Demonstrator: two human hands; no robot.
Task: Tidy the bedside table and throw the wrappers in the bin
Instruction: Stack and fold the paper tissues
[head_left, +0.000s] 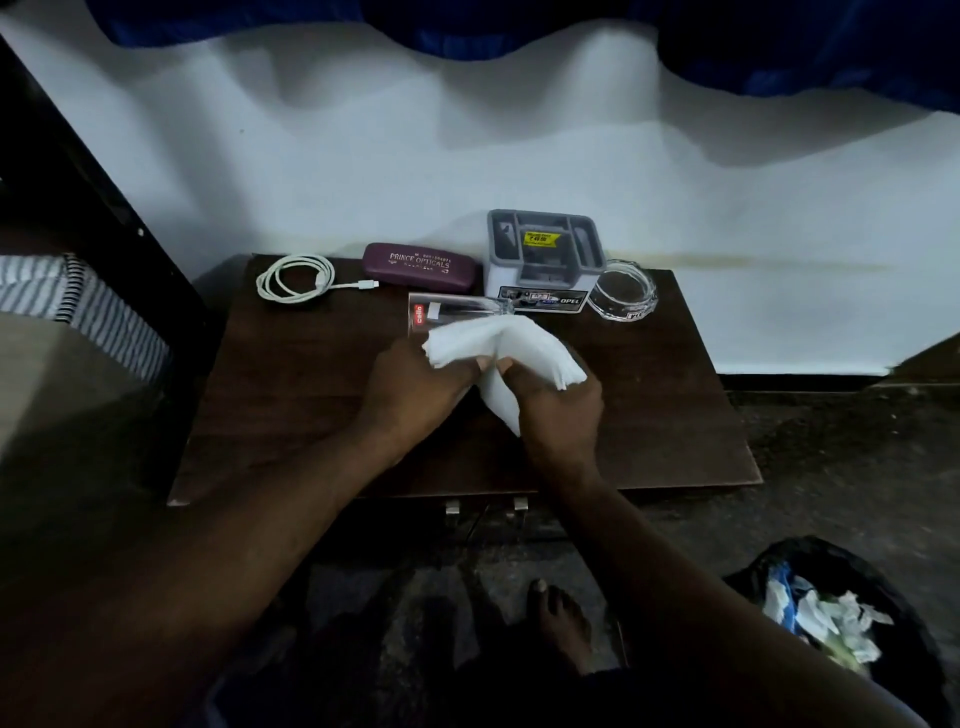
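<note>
Gripping a white cloth (506, 343) over the table (291, 395), left hand (415, 387) and right hand (563, 410) both clamped on it.

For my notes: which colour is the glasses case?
Maroon, with pale lettering; glasses case, head view.

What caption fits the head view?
Both hands, left hand and right hand, fold a white tissue over the bedside table.

white tissue (506, 345) | crumpled, held over bedside table (291, 395) | bin (883, 587) holds wrappers (831, 618)
</note>
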